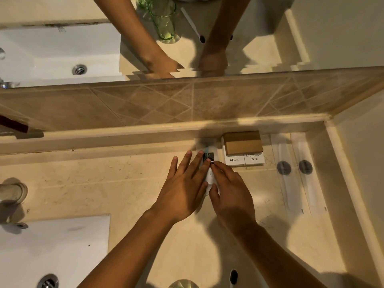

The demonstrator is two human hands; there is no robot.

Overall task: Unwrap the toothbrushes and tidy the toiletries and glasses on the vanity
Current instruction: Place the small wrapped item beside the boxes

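Both hands meet at the back of the vanity top (145, 183). Left hand (182, 186) lies with fingers straight, fingertips on a small white packet (211, 177) with a dark label. Right hand (230, 190) pinches the same packet's near end, fingers curled.

Just right of the packet: brown box (242, 142) stacked on white boxes (244, 160), against the back ledge. Further right, two wrapped toothbrushes (295, 175) lie side by side, each with a round dark sticker.

Sink (54, 250) at lower left. Mirror (311, 34) above the tiled strip reflects a green glass (163, 19) and both arms.
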